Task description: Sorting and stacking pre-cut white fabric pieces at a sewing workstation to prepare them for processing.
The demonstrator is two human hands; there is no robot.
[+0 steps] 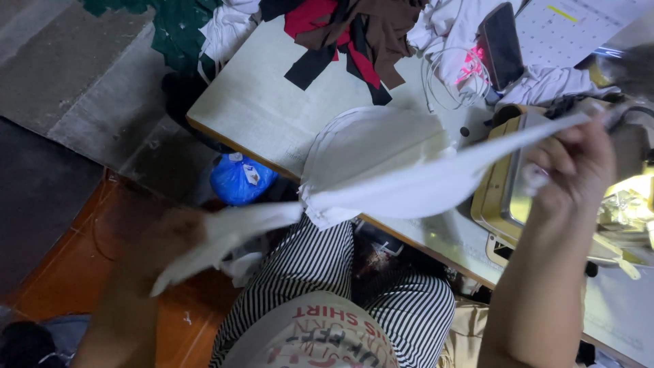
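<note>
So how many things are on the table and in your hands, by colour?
White cloth held in the hands: 1
Red, black and brown scrap pile: 1
Black phone: 1
White cord: 1
Blue bag under the table: 1
Total: 5

We get a dim indoor shot with cool light on the tabletop point(272, 102), yellow glare at the right edge by the sewing machine point(507, 194), deep shadow underneath, the left hand point(160, 242) badly motion-blurred, and soft, tilted framing.
</note>
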